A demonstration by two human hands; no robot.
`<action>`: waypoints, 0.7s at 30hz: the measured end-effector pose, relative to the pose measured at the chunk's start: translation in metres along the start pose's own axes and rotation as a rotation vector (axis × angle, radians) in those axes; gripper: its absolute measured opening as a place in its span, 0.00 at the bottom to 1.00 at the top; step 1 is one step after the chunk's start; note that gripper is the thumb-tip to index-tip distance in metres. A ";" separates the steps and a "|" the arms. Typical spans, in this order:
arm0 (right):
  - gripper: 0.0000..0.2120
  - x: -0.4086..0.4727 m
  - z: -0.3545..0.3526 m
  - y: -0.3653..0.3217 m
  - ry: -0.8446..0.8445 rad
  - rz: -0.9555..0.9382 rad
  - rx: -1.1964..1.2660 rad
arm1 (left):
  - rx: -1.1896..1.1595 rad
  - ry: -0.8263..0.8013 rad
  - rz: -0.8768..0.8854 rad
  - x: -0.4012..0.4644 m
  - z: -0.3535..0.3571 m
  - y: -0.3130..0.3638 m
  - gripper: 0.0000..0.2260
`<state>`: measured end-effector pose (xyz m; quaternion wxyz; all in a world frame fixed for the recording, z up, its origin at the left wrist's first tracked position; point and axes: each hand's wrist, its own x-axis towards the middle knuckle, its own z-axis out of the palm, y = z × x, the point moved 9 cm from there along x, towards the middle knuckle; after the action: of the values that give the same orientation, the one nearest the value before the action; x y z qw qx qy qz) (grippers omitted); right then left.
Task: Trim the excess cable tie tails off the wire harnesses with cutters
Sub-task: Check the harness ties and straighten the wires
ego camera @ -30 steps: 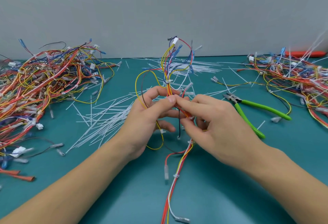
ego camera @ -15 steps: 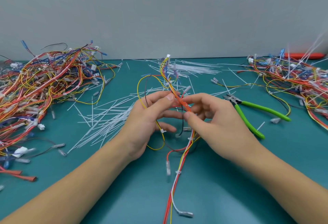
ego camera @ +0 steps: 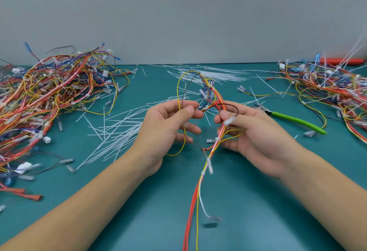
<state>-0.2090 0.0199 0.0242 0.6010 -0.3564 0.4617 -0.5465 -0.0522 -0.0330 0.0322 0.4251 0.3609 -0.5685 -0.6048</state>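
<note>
A single harness of red, yellow, white and dark wires bound with small white cable ties is held above the teal work mat, between the two hands at centre. The left hand pinches the yellow and dark loop of that harness between thumb and forefinger, other fingers loosely spread. The right hand pinches the red and yellow strands near a clear-sleeved terminal, thumb on top. The hands are apart, the harness spanning the gap and trailing down toward the viewer.

The green-handled cutters lie on the mat just beyond the right hand, untouched. Cut white cable tie tails are scattered over the mat (densest left of centre). One large heap of harnesses sits at left, another pile of harnesses at right.
</note>
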 end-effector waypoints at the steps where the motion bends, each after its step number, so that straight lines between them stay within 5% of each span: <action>1: 0.10 0.000 0.000 0.000 -0.004 0.012 0.024 | 0.001 0.007 -0.002 0.000 -0.001 0.000 0.07; 13: 0.05 0.000 -0.002 -0.004 -0.028 -0.008 0.069 | 0.118 0.046 0.089 -0.001 -0.002 0.008 0.06; 21: 0.18 -0.005 0.005 -0.012 -0.021 -0.165 -0.126 | 0.259 -0.106 0.043 -0.008 0.019 0.000 0.19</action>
<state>-0.2077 0.0229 0.0378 0.5350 -0.4362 0.4579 -0.5603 -0.0662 -0.0183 0.0338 0.3573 0.3680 -0.6710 -0.5354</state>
